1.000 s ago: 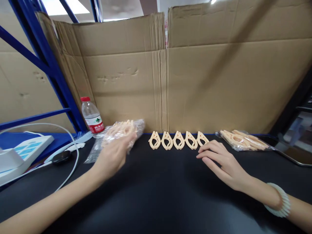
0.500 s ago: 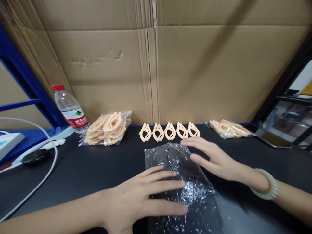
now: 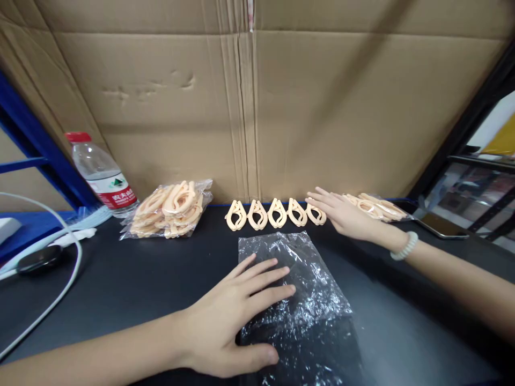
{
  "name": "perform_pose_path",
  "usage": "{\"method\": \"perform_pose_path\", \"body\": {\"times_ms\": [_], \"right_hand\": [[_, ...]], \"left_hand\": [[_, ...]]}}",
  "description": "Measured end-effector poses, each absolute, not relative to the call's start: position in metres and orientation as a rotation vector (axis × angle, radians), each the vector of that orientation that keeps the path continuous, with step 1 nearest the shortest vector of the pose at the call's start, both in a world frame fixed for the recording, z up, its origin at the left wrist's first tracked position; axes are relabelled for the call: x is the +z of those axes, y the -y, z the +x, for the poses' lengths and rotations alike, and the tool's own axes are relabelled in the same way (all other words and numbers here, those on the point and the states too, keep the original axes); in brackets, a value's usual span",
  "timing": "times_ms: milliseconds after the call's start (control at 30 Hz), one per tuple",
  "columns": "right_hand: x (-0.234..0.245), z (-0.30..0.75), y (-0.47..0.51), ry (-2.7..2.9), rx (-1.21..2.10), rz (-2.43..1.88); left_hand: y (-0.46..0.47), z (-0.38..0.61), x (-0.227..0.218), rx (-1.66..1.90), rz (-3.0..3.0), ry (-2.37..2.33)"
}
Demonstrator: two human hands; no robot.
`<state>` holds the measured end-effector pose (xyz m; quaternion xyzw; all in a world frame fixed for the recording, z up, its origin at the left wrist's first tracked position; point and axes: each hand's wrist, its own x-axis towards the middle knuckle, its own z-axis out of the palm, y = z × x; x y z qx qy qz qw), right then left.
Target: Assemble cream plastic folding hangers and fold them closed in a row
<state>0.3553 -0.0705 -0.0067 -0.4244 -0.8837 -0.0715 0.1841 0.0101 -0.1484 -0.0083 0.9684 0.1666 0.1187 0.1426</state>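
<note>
A clear plastic bag (image 3: 317,289) lies flat on the black table. My left hand (image 3: 229,321) rests across the bag's left side, its fingers spread and holding nothing. Behind the bag stands a row of several peach, teardrop-shaped folded hangers (image 3: 277,213). At the right end of that row my right hand (image 3: 350,217) reaches over the last folded hanger (image 3: 321,216), partly covering it. Its fingers are stretched out; whether they touch the hanger I cannot tell. Just beyond this hand, a bagged set of the same hangers (image 3: 382,206) is partly hidden.
Bagged hangers (image 3: 169,209) are piled at the back left, beside a red-capped water bottle (image 3: 104,179). A white cable (image 3: 78,268) and a black oval device (image 3: 40,260) lie at the left. A phone (image 3: 442,225) lies at the right. Cardboard (image 3: 341,107) stands behind.
My right hand has left the bag's upper edge and moved away to the right end of the hanger row. My left hand stays spread on the bag, slightly shifted left.
</note>
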Motion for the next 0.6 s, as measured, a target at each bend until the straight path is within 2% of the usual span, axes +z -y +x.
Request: {"method": "perform_pose_path", "body": {"times_ms": [300, 467, 600], "right_hand": [[-0.013, 0.383, 0.023, 2.673, -0.023, -1.313], [0.007, 0.378, 0.056, 2.638, 0.019, -1.337], [0.002, 0.381, 0.108, 2.55, 0.023, -1.405]], "left_hand": [[0.173, 0.021, 0.003, 0.773, 2.597, -0.601], [0.181, 0.022, -0.002, 0.687, 2.614, -0.618], [0.183, 0.02, -0.01, 0.639, 2.695, -0.536]]}}
